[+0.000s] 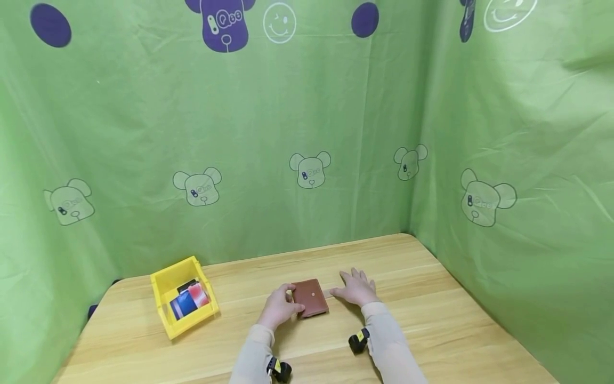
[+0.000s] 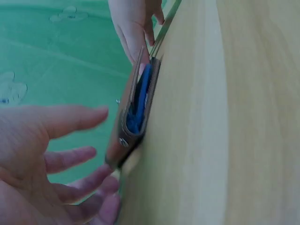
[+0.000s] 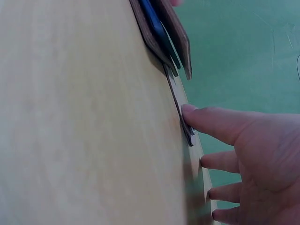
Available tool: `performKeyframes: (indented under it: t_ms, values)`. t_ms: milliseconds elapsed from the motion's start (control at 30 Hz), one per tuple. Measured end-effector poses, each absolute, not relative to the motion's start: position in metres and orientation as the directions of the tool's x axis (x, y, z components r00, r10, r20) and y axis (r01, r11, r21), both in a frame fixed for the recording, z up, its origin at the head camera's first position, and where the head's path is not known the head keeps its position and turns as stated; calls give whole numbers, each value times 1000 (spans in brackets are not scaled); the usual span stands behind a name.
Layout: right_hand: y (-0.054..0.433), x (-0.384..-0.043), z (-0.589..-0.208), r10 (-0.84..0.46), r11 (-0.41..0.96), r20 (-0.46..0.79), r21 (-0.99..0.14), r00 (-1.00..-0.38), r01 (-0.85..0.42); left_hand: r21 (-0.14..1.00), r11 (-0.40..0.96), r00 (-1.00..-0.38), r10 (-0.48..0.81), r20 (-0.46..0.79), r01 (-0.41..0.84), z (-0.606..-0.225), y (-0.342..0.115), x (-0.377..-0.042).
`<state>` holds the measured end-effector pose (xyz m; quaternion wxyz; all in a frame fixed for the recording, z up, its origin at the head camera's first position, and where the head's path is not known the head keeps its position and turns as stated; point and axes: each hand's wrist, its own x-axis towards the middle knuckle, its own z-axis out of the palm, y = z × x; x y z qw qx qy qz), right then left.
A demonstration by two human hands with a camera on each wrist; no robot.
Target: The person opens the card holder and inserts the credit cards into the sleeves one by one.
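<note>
Head view: squarish brown leather-look wallet (image 1: 310, 298)

We see a wallet (image 1: 310, 298) that looks like smooth leather with just a little shine. Its round snap (image 2: 123, 141) looks like shiny metal. The table (image 1: 331, 357) looks like smooth wood with long, wavy lines. The box (image 1: 193, 324) looks like hard, smooth plastic. The curtain (image 1: 268, 112) looks like thin, crinkly cloth with a soft shine. The sleeves (image 1: 389, 338) look like soft, dull cloth to us.
</note>
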<state>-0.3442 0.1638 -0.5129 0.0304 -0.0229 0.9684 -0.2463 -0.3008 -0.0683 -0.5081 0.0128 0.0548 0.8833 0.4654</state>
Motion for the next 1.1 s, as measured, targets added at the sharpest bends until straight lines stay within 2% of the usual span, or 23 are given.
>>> performKeyframes:
  t_ms: [133, 233, 400, 533, 800, 1100]
  values:
    - [163, -345, -514, -59, 876, -49, -481, -997, -28, 741, 648, -984, 143, 109, 176, -499, -60, -302]
    - [161, -347, -515, -62, 873, -47, -487, -997, -32, 663, 713, -970, 218, 103, 231, -491, -53, -306]
    - [161, -351, -516, -63, 877, -36, -479, -997, -38, 474, 822, -932, 363, -6, 317, -477, -44, -317]
    - [162, -352, -516, -58, 880, -43, -474, -997, -31, 398, 853, -909, 406, -98, 338, -473, -39, -324]
    - [164, -349, -515, -57, 883, -48, -469, -997, -28, 346, 867, -901, 418, -116, 358, -480, -34, -331]
    - [166, -347, -517, -56, 875, -43, -483, -997, -29, 455, 799, -884, 464, -51, 393, -486, -46, -339]
